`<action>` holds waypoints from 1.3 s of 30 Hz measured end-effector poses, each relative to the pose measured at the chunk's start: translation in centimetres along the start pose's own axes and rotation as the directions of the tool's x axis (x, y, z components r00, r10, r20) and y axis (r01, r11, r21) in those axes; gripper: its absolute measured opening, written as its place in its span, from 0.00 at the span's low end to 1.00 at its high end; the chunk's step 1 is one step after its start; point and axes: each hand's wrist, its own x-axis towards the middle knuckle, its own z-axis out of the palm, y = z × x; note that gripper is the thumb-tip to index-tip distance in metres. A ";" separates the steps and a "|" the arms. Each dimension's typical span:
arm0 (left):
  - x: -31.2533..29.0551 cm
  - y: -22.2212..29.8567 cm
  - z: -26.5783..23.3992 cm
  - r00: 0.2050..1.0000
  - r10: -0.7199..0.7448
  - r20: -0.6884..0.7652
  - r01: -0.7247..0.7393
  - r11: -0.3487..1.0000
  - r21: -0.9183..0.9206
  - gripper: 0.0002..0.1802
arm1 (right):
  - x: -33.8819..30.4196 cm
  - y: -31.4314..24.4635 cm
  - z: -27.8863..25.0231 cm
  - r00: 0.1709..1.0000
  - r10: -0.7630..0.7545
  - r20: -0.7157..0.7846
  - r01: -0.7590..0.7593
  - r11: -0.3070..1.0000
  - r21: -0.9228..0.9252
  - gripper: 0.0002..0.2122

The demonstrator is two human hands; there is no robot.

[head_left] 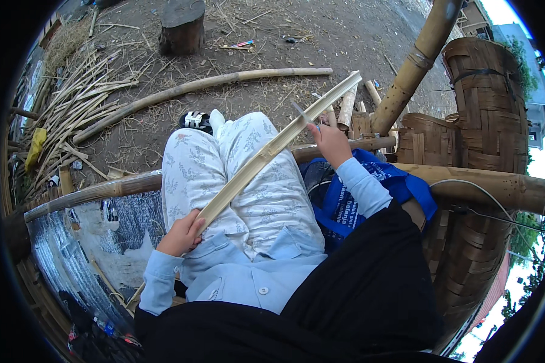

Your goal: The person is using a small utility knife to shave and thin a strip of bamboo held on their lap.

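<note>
A long split bamboo strip [248, 168] lies slantwise across my lap, its pale hollow side up and its far end pointing up and right. My left hand [181, 233] is closed round the near end, by my left thigh. Near the far end my right hand [333, 145] is closed on a knife [300, 112], and the thin blade lies across the strip. The knife's handle is hidden in my fingers. Whether the blade's edge bites into the bamboo I cannot tell.
A bamboo rail [103, 192] passes by my legs. At right, a blue bag [399, 184] hangs near woven bamboo baskets [487, 109] and a slanting bamboo pole [415, 63]. Ahead are a curved pole [194, 89], a wooden stump [181, 30] and piled bamboo strips [85, 103].
</note>
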 end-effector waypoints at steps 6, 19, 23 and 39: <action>0.6 0.4 0.4 0.999 -0.030 0.031 0.030 1.000 -0.008 0.11 | 1.1 0.1 -0.4 0.997 -0.069 0.030 0.071 0.995 -0.068 0.26; -0.9 -0.9 0.3 0.994 0.100 -0.052 -0.092 0.986 0.137 0.13 | 5.3 6.6 -3.0 0.945 0.253 -0.206 -0.294 0.934 -0.201 0.25; -0.4 -0.5 -0.1 0.999 -0.047 -0.013 0.046 0.999 -0.028 0.15 | 2.8 4.4 -2.9 0.996 0.082 -0.018 -0.081 0.996 0.021 0.26; -5.1 -3.8 -7.5 0.998 0.047 0.042 -0.054 0.980 0.190 0.24 | -7.8 -3.0 -1.0 0.948 0.277 0.158 -0.310 0.687 0.657 0.27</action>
